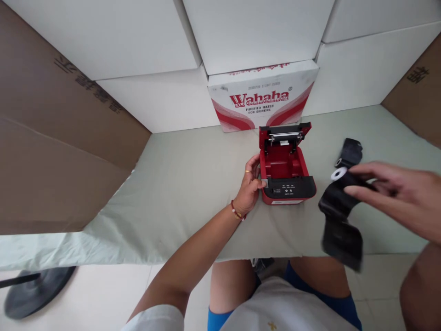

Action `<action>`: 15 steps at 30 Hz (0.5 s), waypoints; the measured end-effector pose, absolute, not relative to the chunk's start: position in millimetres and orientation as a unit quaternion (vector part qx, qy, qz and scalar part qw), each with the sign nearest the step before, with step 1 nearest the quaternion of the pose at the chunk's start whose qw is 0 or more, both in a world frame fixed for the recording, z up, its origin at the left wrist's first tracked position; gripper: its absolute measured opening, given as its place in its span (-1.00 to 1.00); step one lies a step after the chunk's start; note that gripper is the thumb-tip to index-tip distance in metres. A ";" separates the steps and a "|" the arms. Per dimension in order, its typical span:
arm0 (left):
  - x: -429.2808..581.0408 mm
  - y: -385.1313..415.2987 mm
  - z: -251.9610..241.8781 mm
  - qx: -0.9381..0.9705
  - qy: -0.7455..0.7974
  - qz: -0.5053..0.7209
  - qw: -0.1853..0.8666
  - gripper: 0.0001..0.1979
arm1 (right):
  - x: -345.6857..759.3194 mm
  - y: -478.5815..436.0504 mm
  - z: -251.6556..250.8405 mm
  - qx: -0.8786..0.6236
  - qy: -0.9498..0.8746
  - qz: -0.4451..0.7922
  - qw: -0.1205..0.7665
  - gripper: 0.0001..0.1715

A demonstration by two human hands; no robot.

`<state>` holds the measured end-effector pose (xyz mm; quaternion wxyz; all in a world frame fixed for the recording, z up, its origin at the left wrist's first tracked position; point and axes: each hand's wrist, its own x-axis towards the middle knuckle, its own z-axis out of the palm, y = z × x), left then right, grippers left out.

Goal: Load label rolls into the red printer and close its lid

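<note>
A small red and black printer stands on the cloth with its lid raised, baring a red paper bay that holds no roll. My left hand grips the printer's left side, thumb at the front corner by a grey tab and fingers along the wall. To the right of the printer, my right hand pinches a black paper roll with a white core. A loose black strip hangs down from this roll, its lower end blurred. Behind my right hand lies a second black roll, partly unwound.
Pale green cloth covers the table. Behind the printer stands a Wahaha water carton against stacked white boxes. Brown cardboard walls off the left and right sides. A black round stand base rests on the floor.
</note>
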<state>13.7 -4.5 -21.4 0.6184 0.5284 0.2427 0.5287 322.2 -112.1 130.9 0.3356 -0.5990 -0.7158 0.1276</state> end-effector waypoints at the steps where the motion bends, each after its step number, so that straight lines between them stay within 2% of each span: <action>1: 13.7 -4.7 -20.5 0.526 0.243 0.531 0.618 -0.08 | 323.1 -111.4 118.1 -0.586 -0.738 0.181 0.282 -0.52; 3: 13.3 -5.8 -18.1 0.519 0.245 0.535 0.620 -0.07 | 315.6 -109.6 92.6 -0.563 -0.756 0.245 0.227 -0.47; 6: 12.2 -7.9 -14.0 0.504 0.248 0.534 0.632 -0.07 | 303.3 -109.6 66.7 -0.558 -0.760 0.228 0.243 -0.46; 9: 11.1 -9.0 -12.0 0.505 0.253 0.532 0.630 -0.09 | 318.6 -102.8 54.2 -0.619 -0.715 0.129 0.297 -0.58; 11: 10.9 -9.0 -12.2 0.514 0.254 0.532 0.623 -0.11 | 343.7 -87.8 44.2 -0.667 -0.670 0.037 0.325 -0.60; 15: 11.4 -8.6 -13.2 0.504 0.246 0.533 0.634 -0.10 | 389.7 -44.9 15.3 -0.705 -0.638 -0.060 0.306 -0.34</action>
